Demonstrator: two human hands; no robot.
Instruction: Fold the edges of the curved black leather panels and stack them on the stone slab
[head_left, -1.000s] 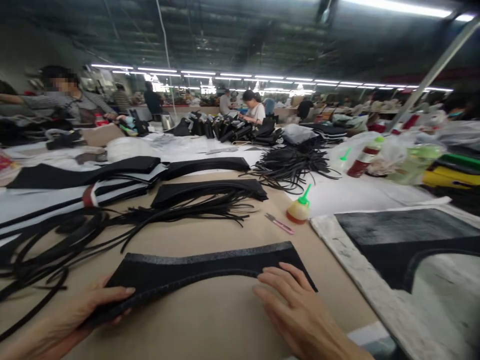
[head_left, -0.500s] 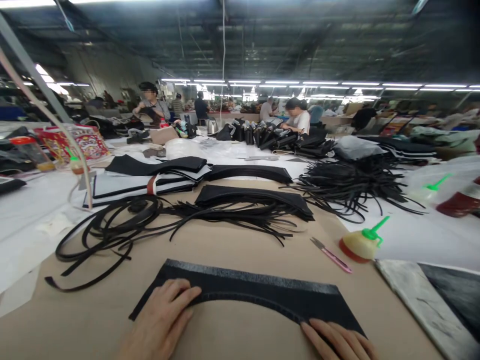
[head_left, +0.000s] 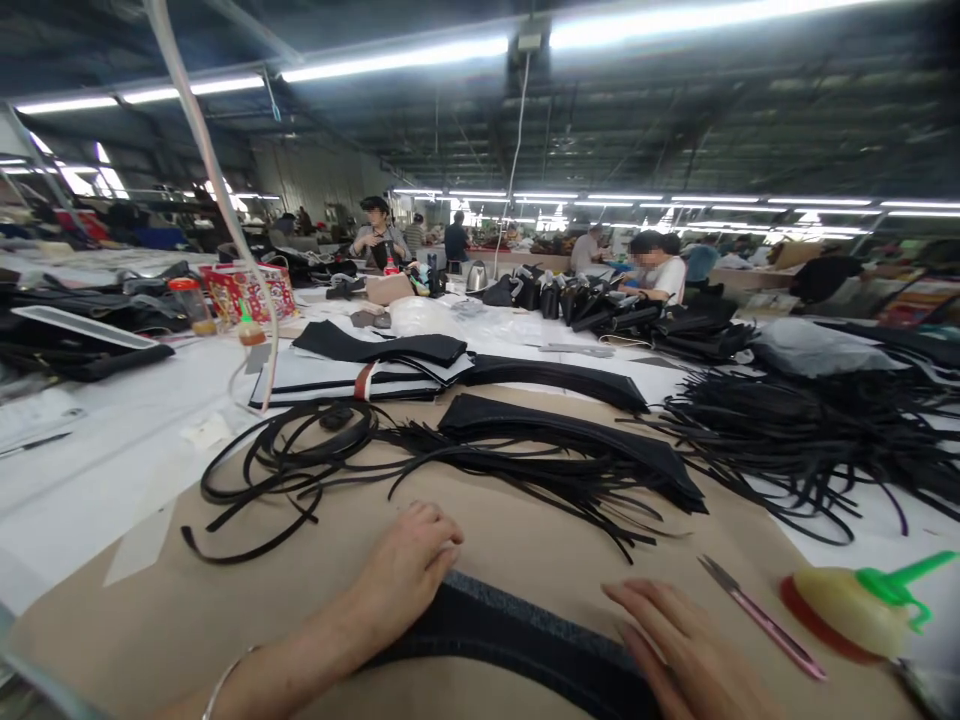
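Observation:
A curved black panel (head_left: 517, 640) with a shiny grey strip along its far edge lies flat on the brown sheet before me. My left hand (head_left: 409, 565) is curled over its far left corner, fingers drawn together at the edge and hiding that corner. At the other end my right hand (head_left: 675, 640) is open, its fingers stretched out over the panel's right end, which it partly covers. Right of that hand lie pink-handled thread snips (head_left: 772, 625) and a squeeze bottle (head_left: 847, 610) with amber liquid and a green spout.
Behind the panel are loose black strips (head_left: 525, 460), a coil of strip (head_left: 292, 450) and a stack of curved black pieces (head_left: 570, 440). A larger strip heap (head_left: 795, 430) lies at the right. A pale cable (head_left: 217, 180) hangs at the left. People work at tables farther back.
The view has turned left and tilted up. My left hand has moved from the panel's inner curve to its far left corner. My right hand has shifted to the far right end.

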